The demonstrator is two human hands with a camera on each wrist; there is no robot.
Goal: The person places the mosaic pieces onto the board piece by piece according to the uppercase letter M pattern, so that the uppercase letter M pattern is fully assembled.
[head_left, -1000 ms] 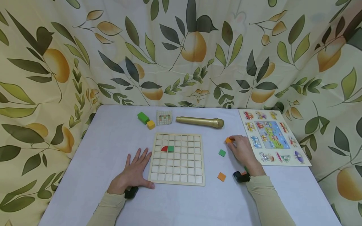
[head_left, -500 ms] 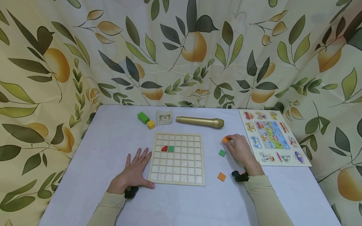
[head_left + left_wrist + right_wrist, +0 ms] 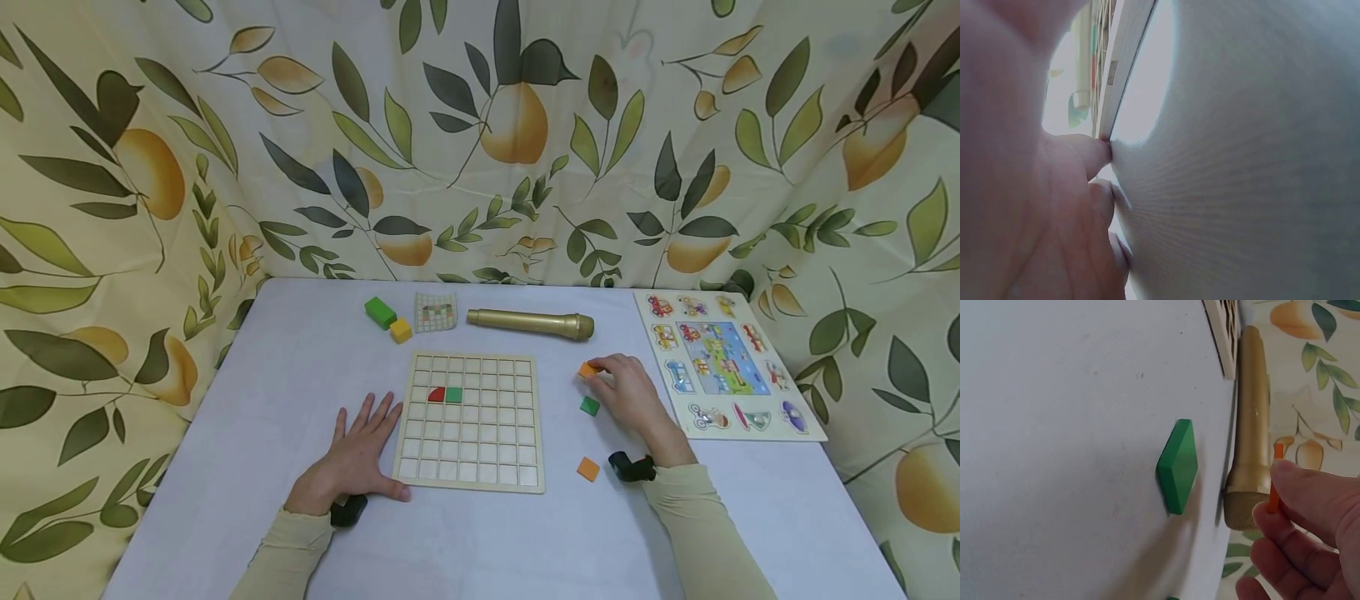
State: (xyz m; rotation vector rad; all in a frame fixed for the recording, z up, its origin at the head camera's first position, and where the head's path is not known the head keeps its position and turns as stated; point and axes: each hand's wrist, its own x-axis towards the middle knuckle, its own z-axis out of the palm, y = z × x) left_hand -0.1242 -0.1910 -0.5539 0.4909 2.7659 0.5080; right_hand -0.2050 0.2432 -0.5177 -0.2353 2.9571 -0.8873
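The right hand (image 3: 633,402) pinches an orange tile (image 3: 585,370) at two o'clock from the grid board (image 3: 470,433); the left hand (image 3: 356,458), fingers spread, rests at its eight o'clock corner. Seemingly a carrying step; next likely needs a steady pinch.

In the right hand (image 3: 636,400), a smooth, thin orange tile (image 3: 587,370) is pinched. Just beside this hand, a green tile (image 3: 1179,467) with smooth, slightly glossy faces is seen. Beyond it, a metallic gold sheen is shown by the microphone (image 3: 528,324). Beside the left hand (image 3: 352,458), the grid board (image 3: 469,433) is made of pale, matt wood. Under both hands, matt white cloth (image 3: 465,542) is spread.
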